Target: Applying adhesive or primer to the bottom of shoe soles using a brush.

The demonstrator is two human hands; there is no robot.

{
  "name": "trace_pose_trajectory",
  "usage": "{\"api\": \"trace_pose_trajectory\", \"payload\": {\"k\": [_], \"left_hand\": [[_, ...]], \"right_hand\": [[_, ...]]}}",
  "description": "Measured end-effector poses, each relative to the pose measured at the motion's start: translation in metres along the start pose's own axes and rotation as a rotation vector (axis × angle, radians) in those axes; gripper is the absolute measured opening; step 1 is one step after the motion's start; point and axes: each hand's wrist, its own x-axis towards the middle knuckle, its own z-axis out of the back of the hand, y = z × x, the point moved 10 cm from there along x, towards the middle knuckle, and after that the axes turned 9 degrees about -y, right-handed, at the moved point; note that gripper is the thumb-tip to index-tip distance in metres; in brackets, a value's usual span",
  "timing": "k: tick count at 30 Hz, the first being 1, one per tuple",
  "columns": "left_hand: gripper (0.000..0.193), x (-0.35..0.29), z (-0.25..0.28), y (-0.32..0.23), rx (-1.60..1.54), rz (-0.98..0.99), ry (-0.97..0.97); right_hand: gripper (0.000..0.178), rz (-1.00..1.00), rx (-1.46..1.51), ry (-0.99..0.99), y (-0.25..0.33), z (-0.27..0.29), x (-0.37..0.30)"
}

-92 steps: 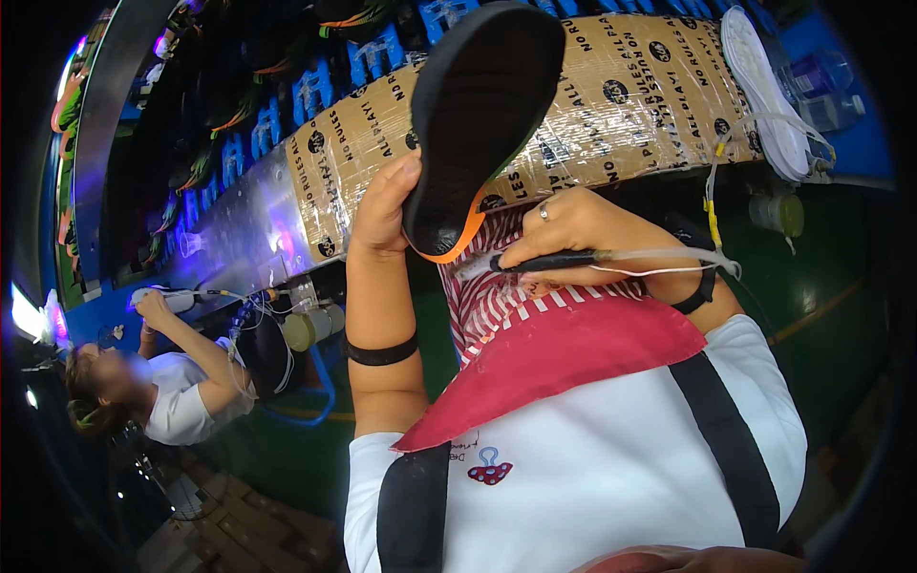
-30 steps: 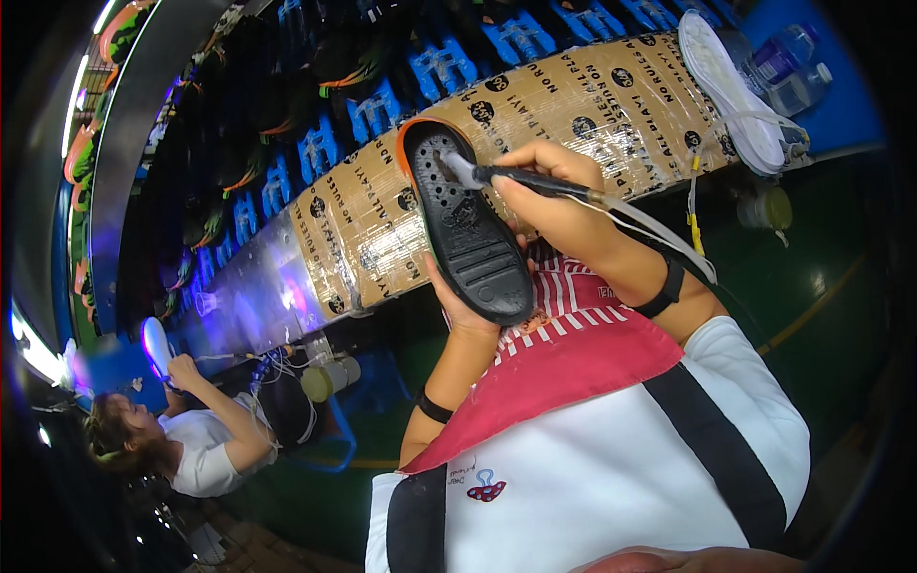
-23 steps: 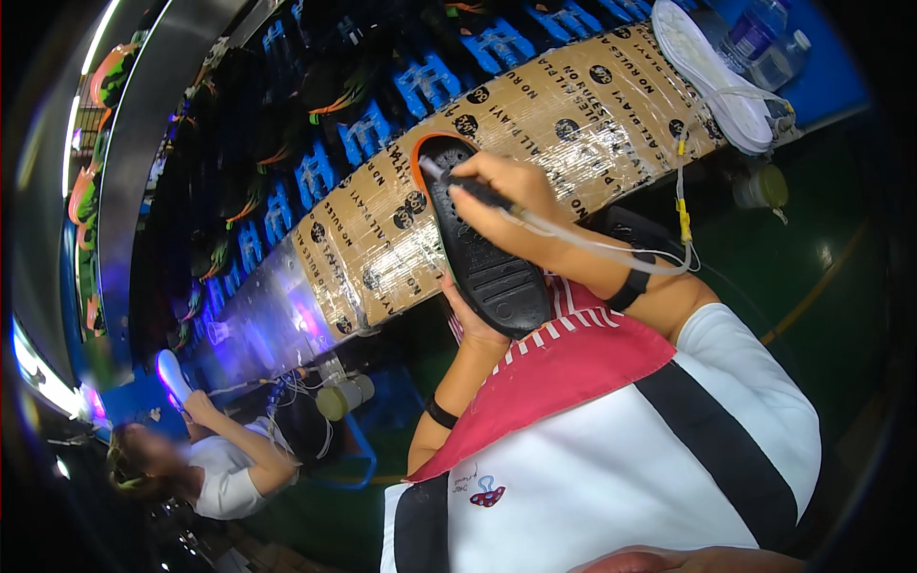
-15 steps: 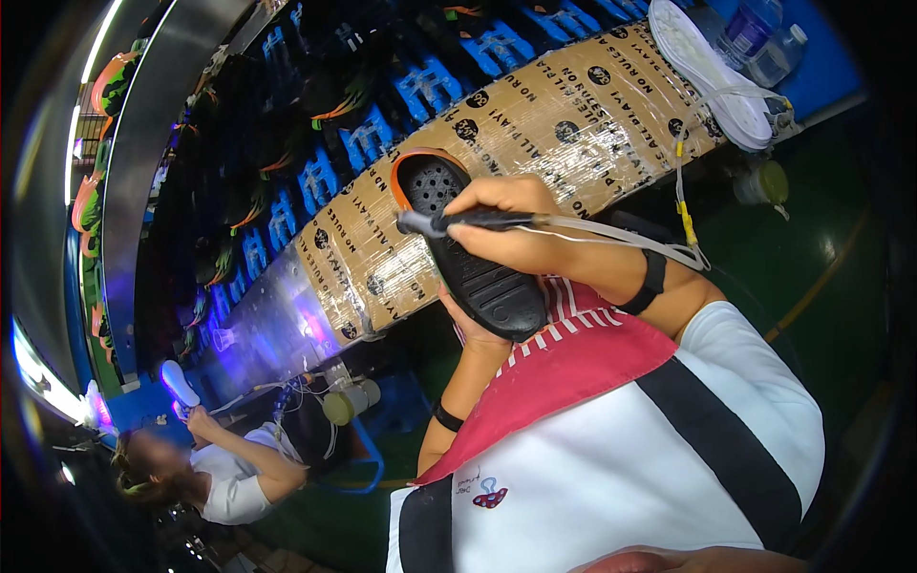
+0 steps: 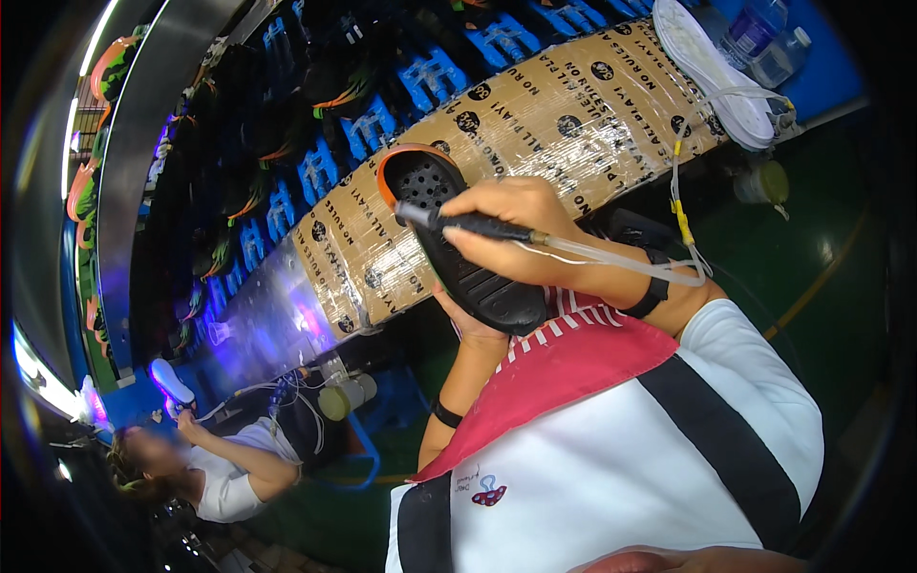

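A black shoe sole (image 5: 482,285) with an orange rim and a patch of round holes at its far end lies tilted over the bench edge. My left hand (image 5: 470,323) grips its near, left side from below; most of its fingers are hidden under it. Closed like a pen grip, my right hand (image 5: 521,218) holds a slim glue brush (image 5: 485,227) with a black handle and a grey tip. Thin clear tubes run from its back along my right forearm. The tip meets or hovers over the sole's left rim, beside the holes; I cannot tell which.
Behind the sole runs a cardboard-covered bench (image 5: 535,115), with blue holders (image 5: 430,81) in a row beyond. A white sole (image 5: 716,81) and plastic bottles (image 5: 778,57) are at the far right. At the lower left, a co-worker (image 5: 239,468) holds another sole (image 5: 172,382).
The brush tip has shifted slightly up along the sole's left rim, and the sole has tilted a little. At the left, the co-worker's hand and sole have moved slightly left.
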Motion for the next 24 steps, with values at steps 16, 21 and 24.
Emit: {"api": "trace_pose_trajectory", "payload": {"k": [16,21,24], "left_hand": [[0.082,0.012,0.001,-0.025,-0.194,-0.043,0.117],[0.087,0.012,-0.023,-0.037,-0.32,-0.084,0.317],[0.086,0.006,-0.04,-0.049,-0.336,-0.049,0.47]], "right_hand": [[0.023,0.031,0.109,0.189,-0.001,-0.024,-0.027],[0.02,0.035,0.357,0.418,0.018,-0.041,-0.036],[0.022,-0.071,0.229,0.264,0.007,-0.025,-0.032]]}}
